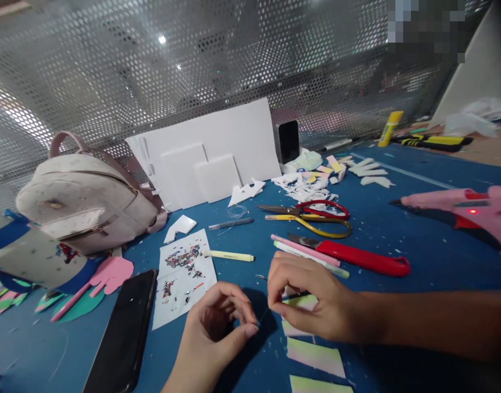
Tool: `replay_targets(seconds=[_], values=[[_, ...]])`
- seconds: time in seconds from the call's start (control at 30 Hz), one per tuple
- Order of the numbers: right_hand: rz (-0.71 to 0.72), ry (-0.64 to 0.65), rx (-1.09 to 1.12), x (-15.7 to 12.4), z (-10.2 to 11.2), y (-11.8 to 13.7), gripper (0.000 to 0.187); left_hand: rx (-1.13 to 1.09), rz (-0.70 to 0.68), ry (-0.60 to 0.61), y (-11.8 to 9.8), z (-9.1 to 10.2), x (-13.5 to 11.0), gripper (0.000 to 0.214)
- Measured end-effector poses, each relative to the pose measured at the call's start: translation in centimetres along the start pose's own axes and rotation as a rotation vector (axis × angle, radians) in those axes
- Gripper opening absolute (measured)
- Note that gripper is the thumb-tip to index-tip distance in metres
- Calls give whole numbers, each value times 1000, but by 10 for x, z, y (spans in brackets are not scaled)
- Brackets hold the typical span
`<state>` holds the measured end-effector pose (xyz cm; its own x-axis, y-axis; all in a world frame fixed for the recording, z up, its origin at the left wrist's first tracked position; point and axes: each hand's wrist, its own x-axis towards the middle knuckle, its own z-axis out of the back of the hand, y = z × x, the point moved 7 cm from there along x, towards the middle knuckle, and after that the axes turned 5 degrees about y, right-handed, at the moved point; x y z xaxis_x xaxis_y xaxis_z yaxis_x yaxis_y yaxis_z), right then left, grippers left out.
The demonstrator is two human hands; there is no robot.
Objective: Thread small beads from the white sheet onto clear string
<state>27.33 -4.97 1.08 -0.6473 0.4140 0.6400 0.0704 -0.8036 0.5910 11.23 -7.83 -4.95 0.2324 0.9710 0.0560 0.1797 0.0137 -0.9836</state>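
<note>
My left hand (220, 327) is closed in a pinch, thumb against fingertips. Close beside it my right hand (303, 292) pinches too, fingers curled downward. A thin clear thread (264, 316) runs across the small gap between the two hands, gripped at both ends. Under and below my right hand lie pale green and pink paper strips (316, 357). Left of the hands, a white paper sheet (162, 305) carries a scatter of tiny coloured beads or bits (180, 256). A pale yellow pen (232, 255) rests across its edge.
A red utility knife (361, 256), scissors (343, 210) and pens lie beyond my right hand. A pink glue gun (459, 204) with a lit red light is at right. To the left are a black phone (121, 333) and a white backpack (87, 191). White foam boards (250, 136) stand behind.
</note>
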Motion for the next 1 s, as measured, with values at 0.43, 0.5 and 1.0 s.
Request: replay_targets(seconds=[0.43,0.5,1.0], values=[[41,5,17,2,-1,2,8,63,-54,-7,0,1,-1,23],[46,1,19,2,-1,2,8,59,-57,-8,-1,1,-1,23],[-129,52,69,-2,-6,-17,10,68,-64,-18,-2,-1,-3,23]])
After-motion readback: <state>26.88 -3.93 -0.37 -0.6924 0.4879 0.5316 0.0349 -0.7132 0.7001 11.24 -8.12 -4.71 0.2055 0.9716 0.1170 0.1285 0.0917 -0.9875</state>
